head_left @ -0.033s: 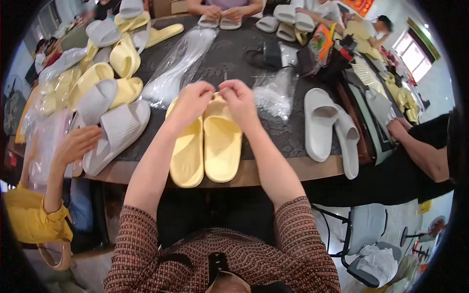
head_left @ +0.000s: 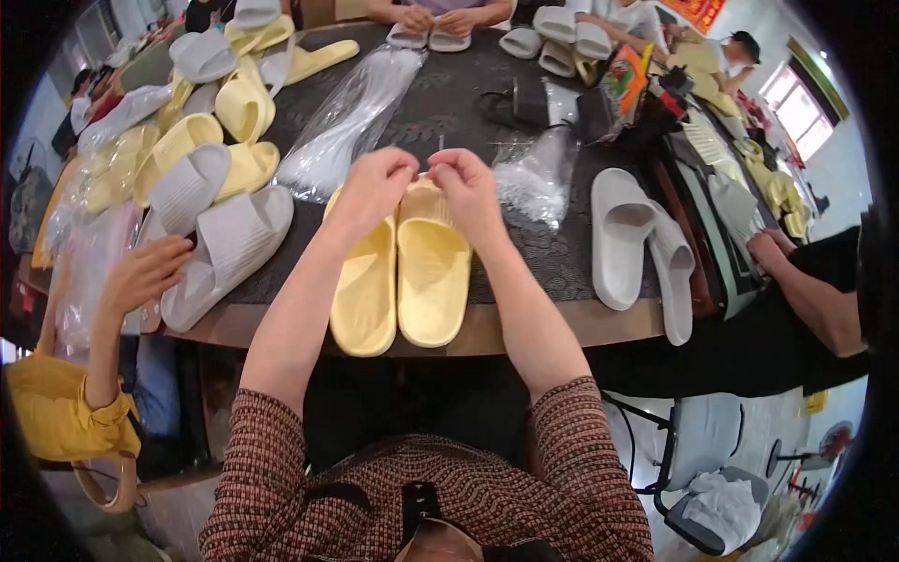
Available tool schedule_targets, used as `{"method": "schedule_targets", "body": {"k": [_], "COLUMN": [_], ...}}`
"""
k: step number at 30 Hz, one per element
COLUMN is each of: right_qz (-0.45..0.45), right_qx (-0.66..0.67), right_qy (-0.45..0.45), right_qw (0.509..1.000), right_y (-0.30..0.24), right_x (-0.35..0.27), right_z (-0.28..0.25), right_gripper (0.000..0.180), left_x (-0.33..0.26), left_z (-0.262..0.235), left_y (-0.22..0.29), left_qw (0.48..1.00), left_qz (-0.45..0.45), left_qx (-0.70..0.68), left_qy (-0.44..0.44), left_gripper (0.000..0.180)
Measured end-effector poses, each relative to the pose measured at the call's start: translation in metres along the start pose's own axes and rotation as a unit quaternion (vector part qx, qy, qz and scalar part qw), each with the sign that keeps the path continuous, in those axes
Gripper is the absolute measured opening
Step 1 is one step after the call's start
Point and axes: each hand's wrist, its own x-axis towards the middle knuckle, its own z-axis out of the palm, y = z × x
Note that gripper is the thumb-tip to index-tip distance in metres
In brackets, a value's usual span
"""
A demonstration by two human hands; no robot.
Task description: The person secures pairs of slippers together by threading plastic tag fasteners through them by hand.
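A pair of pale yellow slippers (head_left: 403,272) lies side by side on the dark table (head_left: 562,272), heels at the near edge. My left hand (head_left: 375,187) pinches the strap of the left slipper and my right hand (head_left: 465,187) pinches the strap of the right one. The fingertips of both hands meet over the gap between the straps. A thin white plastic stick (head_left: 440,145) pokes up between the fingertips; which hand holds it I cannot tell.
A white slipper pair (head_left: 623,239) lies to the right, and grey slippers (head_left: 229,244) and a yellow-and-grey heap (head_left: 201,140) to the left. Clear plastic bags (head_left: 351,112) lie behind. Another person's hand (head_left: 140,272) reaches in at left, and an arm (head_left: 805,281) at right.
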Motion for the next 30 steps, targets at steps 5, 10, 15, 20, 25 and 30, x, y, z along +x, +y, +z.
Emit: {"method": "schedule_targets", "body": {"k": [5, 10, 15, 20, 25, 30], "right_qz": [0.042, 0.04, 0.043, 0.05, 0.043, 0.053], "right_qx": [-0.041, -0.057, -0.028, -0.075, -0.084, -0.07], "right_qy": [-0.003, -0.007, -0.003, 0.02, 0.031, 0.024], "right_qw": [0.998, 0.998, 0.999, 0.996, 0.995, 0.996], "right_y": [-0.004, -0.004, 0.002, 0.002, 0.0, 0.001], "right_x": [0.0, -0.002, 0.001, 0.001, 0.002, 0.0], "right_z": [-0.002, 0.002, 0.005, -0.007, -0.001, -0.005], "right_gripper": [0.011, 0.011, 0.011, 0.011, 0.011, 0.012], "left_x": [0.012, 0.019, 0.015, -0.059, -0.108, -0.103], "left_z": [-0.035, -0.065, -0.08, -0.063, -0.031, -0.019], "left_y": [-0.001, -0.023, -0.035, 0.032, 0.025, -0.004], "left_qw": [0.998, 0.965, 0.972, 0.972, 0.918, 0.894], "left_qz": [-0.028, -0.076, -0.031, 0.065, 0.172, 0.158], "left_qx": [0.002, 0.25, 0.228, 0.223, 0.35, 0.411], "left_qy": [0.063, -0.021, -0.055, 0.034, -0.069, -0.085], "left_gripper": [0.022, 0.034, 0.029, 0.013, 0.018, 0.022]}}
